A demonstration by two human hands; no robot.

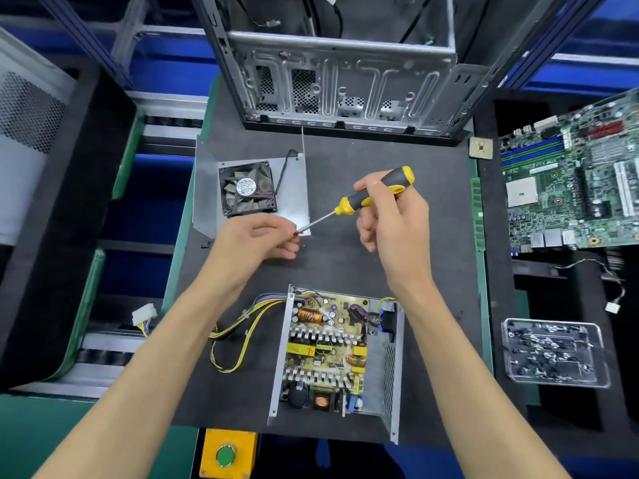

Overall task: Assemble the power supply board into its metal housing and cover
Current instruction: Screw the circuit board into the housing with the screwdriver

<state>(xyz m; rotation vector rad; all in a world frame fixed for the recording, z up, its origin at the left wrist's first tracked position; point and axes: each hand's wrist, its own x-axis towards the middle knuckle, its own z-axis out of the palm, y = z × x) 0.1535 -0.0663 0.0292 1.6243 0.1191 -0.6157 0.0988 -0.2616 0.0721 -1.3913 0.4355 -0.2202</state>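
While two bare arms reach up from the bottom of the frame, the right hand (390, 216) curls its fingers around the yellow and black handle of a screwdriver (366, 198), which slants down to the left. The left hand (256, 236), at the centre of the frame, pinches something very small at the screwdriver's tip; what it is cannot be made out. Below the hands, near the bottom centre, the power supply board (325, 350) sits inside its open metal housing (394, 375), with yellow wires (235, 333) trailing to the left. Left of centre, a flat metal cover (294, 202) with a black fan (247, 191) lies on the dark mat (432, 271). At the lower right stands a clear tray of screws (553, 350).
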